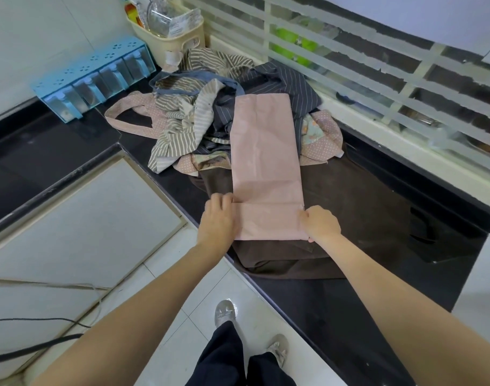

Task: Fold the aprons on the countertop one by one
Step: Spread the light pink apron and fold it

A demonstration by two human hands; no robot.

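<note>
1. Head view: a pink apron (pixel 266 151), folded to a long narrow strip, lies on the black worktop (pixel 335 302), its near end turned over into a short flap.
2. The left hand (pixel 217 218) presses the flap's left edge, fingers bent over the fold line; whether they pinch the cloth I cannot tell.
3. The right hand (pixel 321 222) grips the flap's right edge, fingers curled, thumb under the near corner.
4. The strip's near half rests on a flat brown apron (pixel 349 207) that reaches the worktop's front edge; its far half lies over the heap of aprons (pixel 199 112).
5. The heap sits against the window ledge (pixel 377 121), striped, dark and dotted cloths tangled together.
6. Bare worktop shows to the right of the brown apron and left of the heap, up to a blue box (pixel 93 79).
7. A beige basket (pixel 177 40) stands in the far corner, touching the heap.
</note>
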